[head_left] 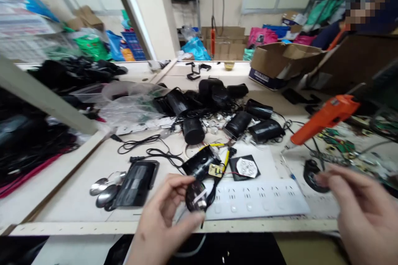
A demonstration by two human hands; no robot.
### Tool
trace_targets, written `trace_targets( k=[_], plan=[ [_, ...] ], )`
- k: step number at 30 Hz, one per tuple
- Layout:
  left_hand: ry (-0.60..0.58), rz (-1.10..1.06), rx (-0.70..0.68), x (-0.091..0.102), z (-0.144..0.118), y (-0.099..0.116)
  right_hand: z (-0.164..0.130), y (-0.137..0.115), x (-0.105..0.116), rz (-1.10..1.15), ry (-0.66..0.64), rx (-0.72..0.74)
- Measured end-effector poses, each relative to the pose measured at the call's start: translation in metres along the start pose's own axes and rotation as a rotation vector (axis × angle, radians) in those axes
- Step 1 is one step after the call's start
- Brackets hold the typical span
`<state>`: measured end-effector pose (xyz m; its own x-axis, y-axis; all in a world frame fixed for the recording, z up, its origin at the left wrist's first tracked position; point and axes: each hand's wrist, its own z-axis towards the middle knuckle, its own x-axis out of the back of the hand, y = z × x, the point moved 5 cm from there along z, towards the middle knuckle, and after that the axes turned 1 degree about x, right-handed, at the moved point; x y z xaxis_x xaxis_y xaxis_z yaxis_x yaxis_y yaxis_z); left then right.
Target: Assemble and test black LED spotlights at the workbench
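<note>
Between the thumb and fingers of my left hand is a shiny dark round cap, held above the near edge of the bench. My right hand, blurred, pinches a black round plastic part at the right. Just behind the left hand lies a glossy black housing, with a small circuit board wired beside it. A white LED board rests on a black square plate. In front of that plate runs a white power strip.
An orange electric screwdriver hangs tilted near my right hand. Several black cylindrical housings are heaped at mid-bench. Shiny round caps and a black rectangular housing lie at left. A cardboard box stands behind; a person is at far right.
</note>
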<state>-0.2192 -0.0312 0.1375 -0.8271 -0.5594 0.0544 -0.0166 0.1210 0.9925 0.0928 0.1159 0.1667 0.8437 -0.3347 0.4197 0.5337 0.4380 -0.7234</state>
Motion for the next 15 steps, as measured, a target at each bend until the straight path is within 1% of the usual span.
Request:
trace_targets(
  k=[1, 2, 3, 4, 5, 6, 7, 8, 9, 10, 12, 13, 15],
  plan=[
    [-0.209, -0.058, 0.084, -0.02, -0.009, -0.004, -0.018, -0.009, -0.001, 0.019, -0.167, 0.077],
    [-0.441, -0.115, 0.183, -0.043, -0.019, -0.011, -0.04, -0.014, -0.006, 0.047, -0.38, 0.146],
    [-0.665, -0.165, 0.297, -0.065, -0.032, -0.019, -0.064, -0.012, -0.01, 0.07, -0.578, 0.173],
    [-0.839, -0.205, 0.421, -0.085, -0.044, -0.03, -0.086, -0.001, -0.013, 0.075, -0.73, 0.131],
    [-0.951, -0.222, 0.543, -0.102, -0.054, -0.042, -0.106, 0.017, -0.014, 0.046, -0.802, 0.031],
    [-1.025, -0.212, 0.649, -0.118, -0.063, -0.055, -0.123, 0.041, -0.013, 0.009, -0.8, -0.118],
    [-1.059, -0.189, 0.735, -0.131, -0.069, -0.068, -0.139, 0.068, -0.012, -0.018, -0.771, -0.284],
    [-1.072, -0.155, 0.788, -0.144, -0.074, -0.081, -0.151, 0.093, -0.011, -0.054, -0.732, -0.381],
    [-1.075, -0.112, 0.801, -0.155, -0.076, -0.093, -0.162, 0.117, -0.011, -0.089, -0.696, -0.455],
    [-1.066, -0.056, 0.781, -0.164, -0.076, -0.104, -0.169, 0.138, -0.013, -0.117, -0.666, -0.524],
    [-1.017, 0.092, 0.661, -0.178, -0.07, -0.123, -0.177, 0.17, -0.024, -0.135, -0.639, -0.62],
    [-0.98, 0.158, 0.598, -0.182, -0.066, -0.132, -0.177, 0.18, -0.032, -0.13, -0.632, -0.642],
    [-0.895, 0.262, 0.498, -0.185, -0.058, -0.146, -0.172, 0.191, -0.048, -0.109, -0.61, -0.643]
  ],
)
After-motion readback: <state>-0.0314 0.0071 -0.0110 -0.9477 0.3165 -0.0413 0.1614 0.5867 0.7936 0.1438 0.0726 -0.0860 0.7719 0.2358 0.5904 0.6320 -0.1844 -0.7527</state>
